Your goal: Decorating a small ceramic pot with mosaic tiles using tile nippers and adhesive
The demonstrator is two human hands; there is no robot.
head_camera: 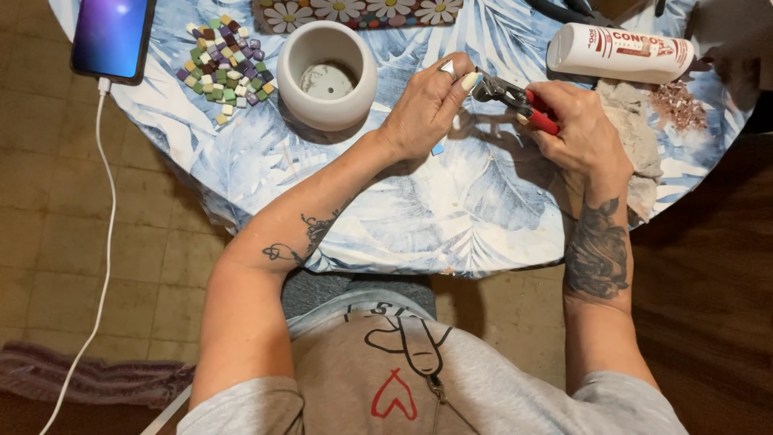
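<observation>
One big round table (451,217) has a leafy blue cloth. Near its middle, the right hand (581,133) squeezes red-handled nippers (515,98). The left hand (427,105) pinches at their tip. A white pot (326,74) and tiny tiles (225,64) sit nearby.

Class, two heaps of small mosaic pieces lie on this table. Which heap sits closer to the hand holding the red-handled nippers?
The reddish-brown heap at the right edge, beside the right hand with the nippers. The multicoloured square tiles lie beyond the white pot.
</observation>
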